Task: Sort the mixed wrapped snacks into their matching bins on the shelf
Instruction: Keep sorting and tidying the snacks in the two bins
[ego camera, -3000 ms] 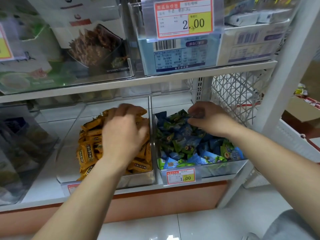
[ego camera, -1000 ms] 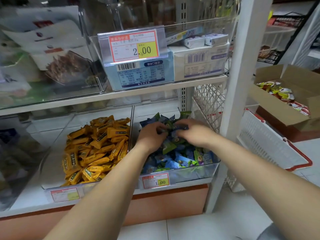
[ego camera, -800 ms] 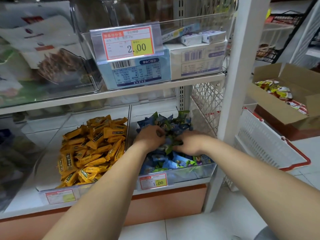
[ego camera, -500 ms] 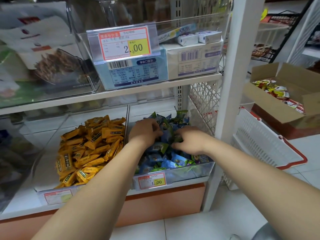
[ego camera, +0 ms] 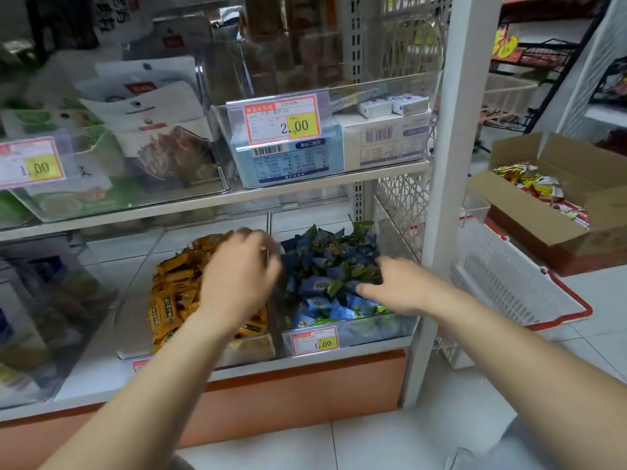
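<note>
left hand (ego camera: 237,276) is above the yellow snacks (ego camera: 169,300), blurred; finger state cannot be determined. right hand (ego camera: 398,286) rests on the blue-green snacks (ego camera: 325,262), fingers extended and relaxed.

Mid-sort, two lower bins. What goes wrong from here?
1. The left hand is blurred above the divider between the yellow snacks and the blue-green snacks; its grip is hidden, so a piece may drop on the wrong side.
2. The right hand rests on the heaped blue-green pile; a push might spill wrappers over the bin front wall.
</note>
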Demonstrator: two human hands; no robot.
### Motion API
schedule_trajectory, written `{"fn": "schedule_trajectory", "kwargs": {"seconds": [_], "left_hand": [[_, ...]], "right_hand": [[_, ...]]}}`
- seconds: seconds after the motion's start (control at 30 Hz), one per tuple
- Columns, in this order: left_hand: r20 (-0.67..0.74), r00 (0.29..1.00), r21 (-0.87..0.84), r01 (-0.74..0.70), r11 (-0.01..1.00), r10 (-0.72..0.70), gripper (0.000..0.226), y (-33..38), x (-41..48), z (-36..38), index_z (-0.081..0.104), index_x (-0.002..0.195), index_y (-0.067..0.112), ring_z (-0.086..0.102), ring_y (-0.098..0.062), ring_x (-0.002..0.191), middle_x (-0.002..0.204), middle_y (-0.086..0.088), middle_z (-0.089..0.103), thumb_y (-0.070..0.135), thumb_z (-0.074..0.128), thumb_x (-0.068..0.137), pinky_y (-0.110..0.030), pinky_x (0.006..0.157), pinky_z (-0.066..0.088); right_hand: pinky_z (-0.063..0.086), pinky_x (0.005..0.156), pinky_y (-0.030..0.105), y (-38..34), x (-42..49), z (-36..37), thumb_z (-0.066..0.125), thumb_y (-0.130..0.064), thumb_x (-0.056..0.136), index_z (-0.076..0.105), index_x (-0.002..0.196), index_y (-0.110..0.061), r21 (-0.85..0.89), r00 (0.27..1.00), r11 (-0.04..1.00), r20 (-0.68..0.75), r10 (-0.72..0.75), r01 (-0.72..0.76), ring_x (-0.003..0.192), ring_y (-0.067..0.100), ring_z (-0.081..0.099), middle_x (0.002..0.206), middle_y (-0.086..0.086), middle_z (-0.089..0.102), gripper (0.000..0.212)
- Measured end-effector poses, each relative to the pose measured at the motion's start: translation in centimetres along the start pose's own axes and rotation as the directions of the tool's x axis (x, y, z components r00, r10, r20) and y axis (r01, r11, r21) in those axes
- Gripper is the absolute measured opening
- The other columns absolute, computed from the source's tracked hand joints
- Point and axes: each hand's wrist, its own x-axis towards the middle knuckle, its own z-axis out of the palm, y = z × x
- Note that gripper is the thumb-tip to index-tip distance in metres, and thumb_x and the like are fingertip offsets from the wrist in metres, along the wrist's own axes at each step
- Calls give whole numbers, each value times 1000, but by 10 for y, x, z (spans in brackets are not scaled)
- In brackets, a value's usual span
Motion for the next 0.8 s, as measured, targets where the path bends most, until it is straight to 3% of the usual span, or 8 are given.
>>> {"fn": "schedule_trajectory", "kwargs": {"seconds": [0.1,0.23,0.33,0.43,0.6,0.67,0.73,0.8], "left_hand": [[327,941,-212,165,963,-90,37,41,-4,34,62,119,19,63,-18,92,108,-2,68,38,64,87,-27,78,49],[691,650,-104,523,846,-317,75,53,3,82,42,142,3,53,-35,125,140,-19,53,55,58,90,-34,97,46],[745,586,-107,578,809,-320,67,45,6,106,47,144,10,53,-32,127,144,-17,51,58,47,97,-34,100,42],[778,533,-191,706,682,-333,70,39,10,123,49,143,12,56,-30,121,140,-14,55,60,51,93,-35,100,44],[789,479,-316,854,413,-386,76,40,16,138,61,128,10,62,-30,111,126,-13,64,67,65,78,-38,102,48],[820,432,-366,900,236,-375,83,39,22,142,66,123,10,66,-31,107,117,-14,69,68,67,65,-42,101,50],[843,417,-418,906,74,-341,69,38,30,149,69,119,9,70,-31,100,108,-16,73,60,66,72,-41,95,55],[842,449,-481,876,-39,-298,46,37,36,153,71,109,9,74,-27,80,92,-15,76,49,59,89,-31,68,59]], "right_hand": [[40,79,29,-7,8,12,52,-58,91,54,133,-12,-19,993,999,113,35,-33,117,32,55,133,18,57,63],[47,96,34,-11,29,20,56,-57,88,60,133,-23,52,986,998,160,37,-46,116,28,58,134,9,60,56],[46,102,39,-10,46,23,61,-50,88,61,132,-21,63,977,997,213,31,-45,117,27,57,134,10,60,53],[47,100,36,-9,61,26,65,-46,87,63,129,-21,102,974,993,226,29,-53,113,25,60,130,8,63,49],[41,72,21,-4,78,36,68,-51,83,63,130,-24,260,990,959,111,87,-113,99,18,58,127,3,64,54],[46,77,26,2,83,39,69,-51,83,64,128,-14,466,973,855,106,203,-229,103,23,63,125,8,66,59],[51,76,29,7,87,41,67,-50,83,66,122,-12,627,956,722,185,227,-292,97,23,64,121,10,68,54],[53,87,35,9,89,41,64,-55,84,68,116,-16,718,940,607,275,204,-342,99,25,66,116,10,70,51]]}}
